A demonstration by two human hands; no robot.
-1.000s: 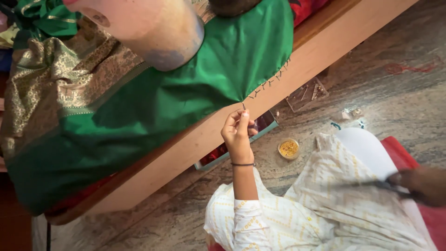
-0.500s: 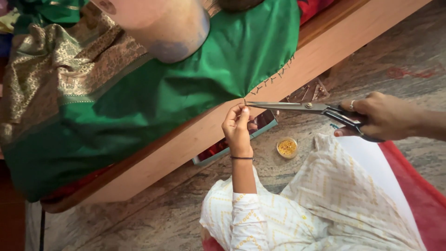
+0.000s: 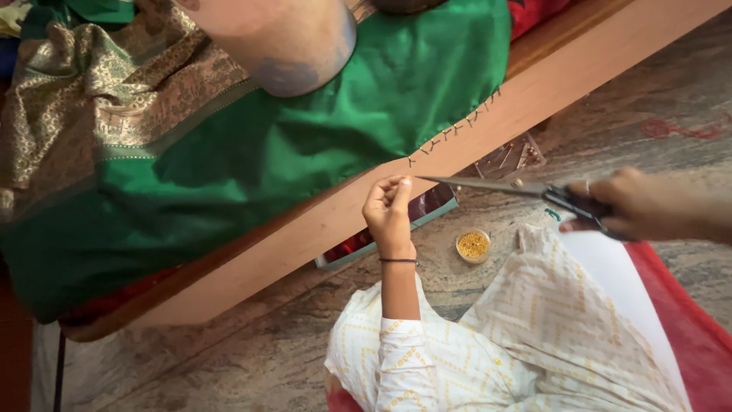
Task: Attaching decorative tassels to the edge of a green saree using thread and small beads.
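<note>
head view, looking down: my left hand point(image 3: 390, 214) was raised beside the wooden frame point(image 3: 305, 236), fingertips pinched narrow just under the corner of the green cloth point(image 3: 305, 145) stretched over it. whatever it pinched was too fine to see; i judged it a thread running up to the small dark stitches point(image 3: 454, 130) along the cloth's edge. my right hand point(image 3: 644, 206) was closed around the dark handles of a pair of scissors point(image 3: 503, 185), blades nearly level, their tip just beside the left fingertips and almost touching them. whether the blades stood slightly apart or together i could not tell. on the stone floor point(image 3: 625, 99) below, a small round dish of gold beads point(image 3: 473, 246) sat near my knee, and a flat tray point(image 3: 381, 236) lay partly under the frame. a metal pot point(image 3: 293, 42) stood on the cloth, well apart from the hands. i judged the step to be trimming the held thread; the next move would call for keeping it taut and closing the blades clear of the cloth and the fingers.
</note>
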